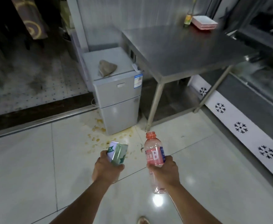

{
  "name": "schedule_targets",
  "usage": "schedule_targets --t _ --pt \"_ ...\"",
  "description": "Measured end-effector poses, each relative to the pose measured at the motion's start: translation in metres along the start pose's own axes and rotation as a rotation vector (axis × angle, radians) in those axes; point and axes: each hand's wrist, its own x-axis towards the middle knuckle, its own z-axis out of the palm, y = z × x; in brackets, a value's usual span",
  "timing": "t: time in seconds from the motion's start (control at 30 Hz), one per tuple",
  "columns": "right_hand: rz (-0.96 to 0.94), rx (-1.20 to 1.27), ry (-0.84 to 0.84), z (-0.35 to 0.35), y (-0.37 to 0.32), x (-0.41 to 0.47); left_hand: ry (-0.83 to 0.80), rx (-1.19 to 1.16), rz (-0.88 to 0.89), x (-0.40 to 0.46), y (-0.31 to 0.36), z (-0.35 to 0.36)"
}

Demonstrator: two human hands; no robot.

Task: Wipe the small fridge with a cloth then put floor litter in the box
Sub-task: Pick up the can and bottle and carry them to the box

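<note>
The small grey fridge (pixel 116 97) stands against the wall beside a steel table. A crumpled grey-brown cloth (pixel 106 68) lies on its top. My left hand (pixel 104 167) is shut on a white and green can (pixel 117 153), held above the floor tiles. My right hand (pixel 164 170) grips a pink plastic bottle (pixel 154 152) with no cap, its neck pointing toward the fridge. No box is in view.
A steel table (pixel 181 50) with a bottle (pixel 188 18) and stacked pink plates (pixel 204 22) stands right of the fridge. Yellowish spill stains (pixel 100 136) spot the tiles before the fridge. A display cabinet with snowflake trim (pixel 239 126) runs along the right. A raised threshold (pixel 38 120) lies left.
</note>
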Motion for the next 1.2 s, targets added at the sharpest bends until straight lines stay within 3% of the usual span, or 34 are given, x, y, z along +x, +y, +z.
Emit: schedule_targets --t 0.5,0.77,1.2 --pt "0.272 0.253 0.42 -0.12 0.119 -0.208 -0.311 0.118 0.439 -0.174 0.037 0.015" --pt "0.389 0.4 0.652 -0.194 0.208 -0.313 -0.514 0.181 0.691 -0.306 0.075 0.075" --pt "0.508 0.575 0.936 -0.345 0.406 -0.505 -0.778 0.205 0.892 -0.599 0.092 0.216"
